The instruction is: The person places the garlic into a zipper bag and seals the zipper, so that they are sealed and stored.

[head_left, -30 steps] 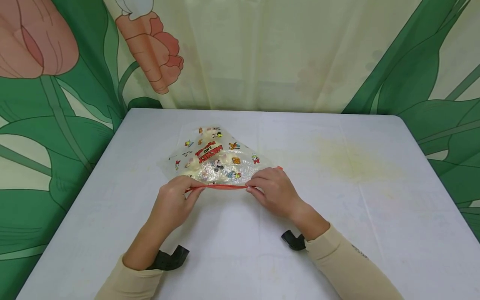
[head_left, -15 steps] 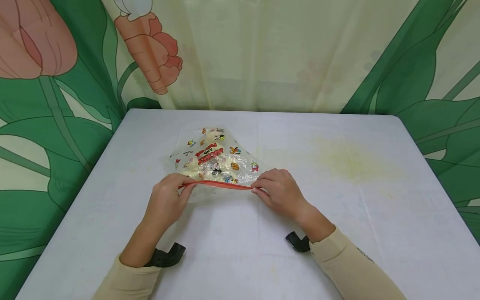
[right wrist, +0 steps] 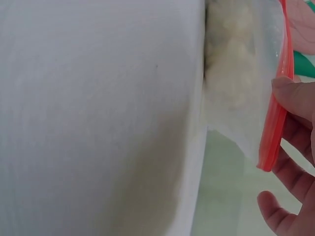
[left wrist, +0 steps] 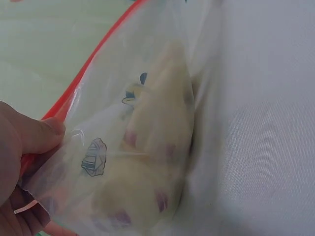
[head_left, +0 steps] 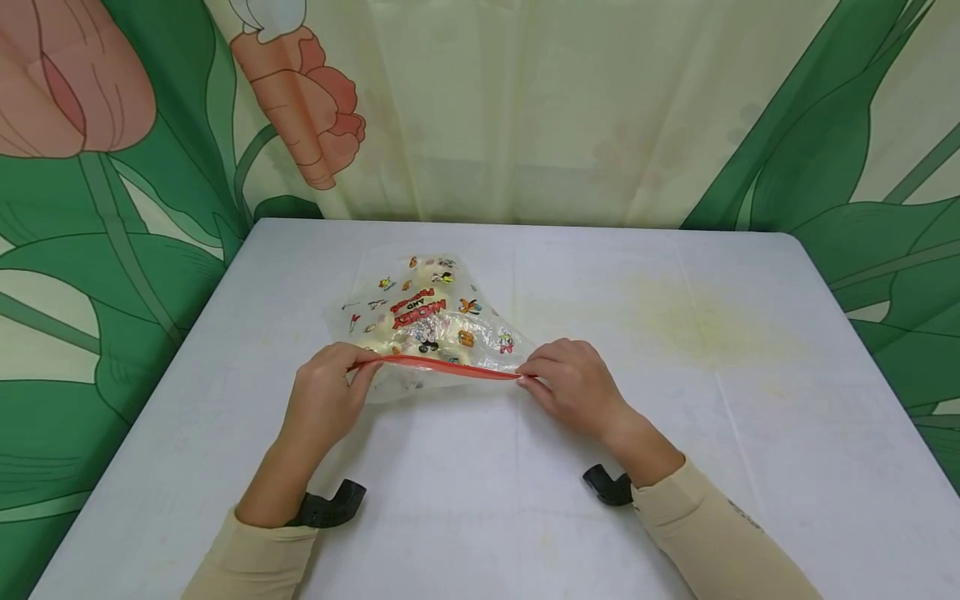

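A clear zip bag (head_left: pixel 442 321) printed with small cartoon figures and red lettering stands on the table, its red zip strip (head_left: pixel 450 367) toward me. My left hand (head_left: pixel 326 392) pinches the strip near its left end between thumb and fingers. Near the other end, my right hand (head_left: pixel 573 387) pinches it too, and the strip is stretched between them. Through the plastic in the left wrist view shows a pale, soft-looking lump (left wrist: pixel 152 142) with purple patches. The right wrist view shows the thumb (right wrist: pixel 293 96) pressing on the strip, its end sticking out below.
The bag is on a white cloth-covered table (head_left: pixel 675 500). Behind the table hangs a pale curtain (head_left: pixel 562 108) with printed green leaves and a tulip. Black wrist-worn pieces (head_left: pixel 333 504) sit by both sleeves.
My hands have moved apart along the zip strip, left hand left and slightly away, right hand to the right. A longer stretch of red strip shows between them, and the bag's lower front shows beneath it.
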Available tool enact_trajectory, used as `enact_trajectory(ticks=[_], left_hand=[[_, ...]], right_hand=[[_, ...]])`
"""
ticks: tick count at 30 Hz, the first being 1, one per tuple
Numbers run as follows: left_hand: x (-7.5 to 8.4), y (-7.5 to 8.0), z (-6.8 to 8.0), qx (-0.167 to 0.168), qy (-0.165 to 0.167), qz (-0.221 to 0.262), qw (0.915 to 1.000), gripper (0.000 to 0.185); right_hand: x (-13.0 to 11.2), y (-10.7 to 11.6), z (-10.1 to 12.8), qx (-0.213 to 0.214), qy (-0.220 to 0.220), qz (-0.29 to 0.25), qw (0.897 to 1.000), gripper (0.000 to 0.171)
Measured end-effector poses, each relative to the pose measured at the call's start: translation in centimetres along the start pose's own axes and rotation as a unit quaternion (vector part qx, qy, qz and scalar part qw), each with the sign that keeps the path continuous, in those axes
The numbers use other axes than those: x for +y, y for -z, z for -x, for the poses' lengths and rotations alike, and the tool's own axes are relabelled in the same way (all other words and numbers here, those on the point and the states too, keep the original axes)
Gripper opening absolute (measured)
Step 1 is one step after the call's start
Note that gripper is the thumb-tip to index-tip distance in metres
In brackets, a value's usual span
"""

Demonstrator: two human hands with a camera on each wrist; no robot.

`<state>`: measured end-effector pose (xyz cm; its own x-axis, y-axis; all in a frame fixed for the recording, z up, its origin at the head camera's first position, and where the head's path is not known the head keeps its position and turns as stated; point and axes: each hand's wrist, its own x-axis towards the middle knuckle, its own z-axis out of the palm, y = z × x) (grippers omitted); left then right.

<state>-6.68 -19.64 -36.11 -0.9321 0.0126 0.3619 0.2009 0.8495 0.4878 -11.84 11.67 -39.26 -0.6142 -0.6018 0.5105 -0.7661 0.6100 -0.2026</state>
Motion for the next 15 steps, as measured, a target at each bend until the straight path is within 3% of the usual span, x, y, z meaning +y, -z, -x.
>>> enact_trajectory(ticks=[7,15], left_hand=[[-0.1,0.1,-0.1,-0.003,0.018,-0.010,0.9998,0.019],[-0.9,0.1,-0.3,0.008,0.021,-0.003,0.9997,0.019]], right_hand=[[0.6,0.5,0.6,-0.008,-0.014,0.008,1.000,0.011],[1.2,0.9,0.8,0.005,0.001,0.010,1.000,0.011]])
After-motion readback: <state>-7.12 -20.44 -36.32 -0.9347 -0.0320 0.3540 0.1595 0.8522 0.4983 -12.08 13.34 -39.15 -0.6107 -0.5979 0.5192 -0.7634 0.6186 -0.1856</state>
